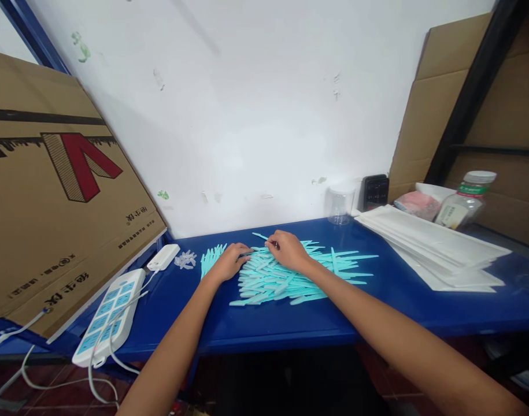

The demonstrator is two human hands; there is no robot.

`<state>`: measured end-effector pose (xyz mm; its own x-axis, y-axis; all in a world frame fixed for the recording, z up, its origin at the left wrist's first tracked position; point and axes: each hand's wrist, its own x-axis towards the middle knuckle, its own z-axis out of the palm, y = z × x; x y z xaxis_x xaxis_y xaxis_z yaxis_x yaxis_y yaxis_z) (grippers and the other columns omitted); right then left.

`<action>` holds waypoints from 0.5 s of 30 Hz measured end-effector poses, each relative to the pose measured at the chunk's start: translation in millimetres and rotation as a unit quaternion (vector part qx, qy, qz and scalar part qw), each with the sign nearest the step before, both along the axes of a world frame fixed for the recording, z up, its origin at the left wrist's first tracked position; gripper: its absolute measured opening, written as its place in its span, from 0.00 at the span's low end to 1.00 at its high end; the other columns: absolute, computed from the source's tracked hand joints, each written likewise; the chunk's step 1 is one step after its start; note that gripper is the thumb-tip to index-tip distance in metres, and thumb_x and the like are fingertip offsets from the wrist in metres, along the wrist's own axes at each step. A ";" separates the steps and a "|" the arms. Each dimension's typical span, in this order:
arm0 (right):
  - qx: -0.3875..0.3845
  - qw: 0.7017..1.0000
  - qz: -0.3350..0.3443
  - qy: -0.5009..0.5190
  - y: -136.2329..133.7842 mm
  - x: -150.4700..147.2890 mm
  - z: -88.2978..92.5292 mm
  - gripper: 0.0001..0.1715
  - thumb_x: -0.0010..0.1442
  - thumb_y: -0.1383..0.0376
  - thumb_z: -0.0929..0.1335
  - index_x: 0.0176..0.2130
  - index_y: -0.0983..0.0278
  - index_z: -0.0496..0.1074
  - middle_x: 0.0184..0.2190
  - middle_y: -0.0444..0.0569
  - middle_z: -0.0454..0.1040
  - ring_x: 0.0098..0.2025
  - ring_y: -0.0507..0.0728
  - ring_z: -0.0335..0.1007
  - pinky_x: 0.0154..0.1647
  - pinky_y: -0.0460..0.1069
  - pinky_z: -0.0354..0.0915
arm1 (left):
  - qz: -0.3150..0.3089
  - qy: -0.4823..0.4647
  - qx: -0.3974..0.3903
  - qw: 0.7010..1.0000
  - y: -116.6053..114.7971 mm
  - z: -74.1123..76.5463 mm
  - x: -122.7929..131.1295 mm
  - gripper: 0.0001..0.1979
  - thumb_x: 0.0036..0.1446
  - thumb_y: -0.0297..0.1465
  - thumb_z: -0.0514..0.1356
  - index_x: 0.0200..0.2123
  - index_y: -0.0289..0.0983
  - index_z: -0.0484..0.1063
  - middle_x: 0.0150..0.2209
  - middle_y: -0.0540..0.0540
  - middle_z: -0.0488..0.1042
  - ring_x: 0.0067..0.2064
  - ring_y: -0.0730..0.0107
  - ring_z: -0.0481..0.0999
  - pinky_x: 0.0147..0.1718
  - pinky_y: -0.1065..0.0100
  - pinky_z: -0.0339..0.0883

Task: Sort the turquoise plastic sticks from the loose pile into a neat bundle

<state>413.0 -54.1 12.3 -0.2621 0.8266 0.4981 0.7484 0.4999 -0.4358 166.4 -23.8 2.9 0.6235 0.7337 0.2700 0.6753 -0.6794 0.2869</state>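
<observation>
A loose heap of thin turquoise plastic sticks point(290, 277) lies on the blue table point(290, 323). My right hand point(288, 249) rests on the heap's far side, fingers pinched on one stick near its tip. My left hand point(229, 261) sits at the heap's left edge, fingers curled down onto the sticks; what it holds is hidden. A smaller neat bunch of the same sticks point(211, 257) lies just left of my left hand. Small clear plastic bits point(185, 259) are scattered further left.
A white power strip point(110, 315) and a white adapter point(163, 256) lie at the left with cables. A big cardboard sheet point(51, 190) leans at the left. At the right are a stack of white pouches point(437, 248), a clear cup point(339, 203), a black device point(375, 192) and a bottle point(466, 200).
</observation>
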 end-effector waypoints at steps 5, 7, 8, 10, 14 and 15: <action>-0.001 1.000 0.009 -0.018 1.7 0.8 -2.7 0.12 0.69 0.65 0.66 0.37 0.65 0.79 0.35 0.51 0.75 0.36 0.56 0.68 0.36 0.48 0.57 | -0.004 0.000 -0.017 1.000 1.2 1.5 -3.0 0.17 0.65 0.30 0.57 0.54 0.40 0.78 0.53 0.40 0.76 0.54 0.56 0.73 0.56 0.58 0.65; -0.003 0.999 0.023 -0.030 2.3 2.0 -4.0 0.11 0.69 0.66 0.66 0.38 0.64 0.79 0.36 0.52 0.76 0.39 0.57 0.69 0.38 0.49 0.59 | 0.000 -0.003 -0.019 1.000 1.8 0.8 -3.5 0.17 0.63 0.29 0.58 0.54 0.40 0.78 0.52 0.40 0.76 0.53 0.56 0.73 0.55 0.59 0.66; -0.005 0.999 0.031 -0.037 2.5 2.6 -4.9 0.10 0.68 0.66 0.67 0.39 0.64 0.80 0.36 0.53 0.76 0.41 0.58 0.70 0.39 0.49 0.59 | 0.004 -0.005 -0.018 1.000 2.2 0.3 -3.6 0.16 0.63 0.28 0.59 0.53 0.40 0.78 0.51 0.39 0.76 0.53 0.56 0.73 0.55 0.59 0.66; -0.010 0.998 0.045 -0.051 2.9 3.6 -6.8 0.09 0.67 0.67 0.68 0.40 0.63 0.80 0.37 0.53 0.77 0.43 0.60 0.70 0.40 0.49 0.60 | 0.012 -0.004 -0.015 1.000 3.2 -1.0 -3.7 0.15 0.63 0.28 0.59 0.51 0.39 0.79 0.48 0.40 0.76 0.51 0.56 0.74 0.53 0.59 0.67; -0.015 0.996 0.059 -0.069 3.8 4.4 -9.3 0.09 0.67 0.67 0.68 0.38 0.63 0.80 0.37 0.54 0.78 0.43 0.61 0.70 0.41 0.50 0.60 | 0.013 0.012 0.003 1.000 4.0 -2.7 -3.5 0.14 0.64 0.29 0.58 0.49 0.39 0.79 0.46 0.39 0.76 0.50 0.56 0.73 0.52 0.59 0.67; -0.016 0.996 0.059 -0.072 4.0 4.5 -9.5 0.09 0.67 0.67 0.68 0.39 0.62 0.80 0.37 0.53 0.78 0.43 0.61 0.70 0.41 0.50 0.60 | 0.014 0.018 0.008 1.000 3.7 -2.8 -3.4 0.14 0.64 0.29 0.58 0.50 0.39 0.78 0.46 0.39 0.76 0.50 0.56 0.73 0.52 0.58 0.67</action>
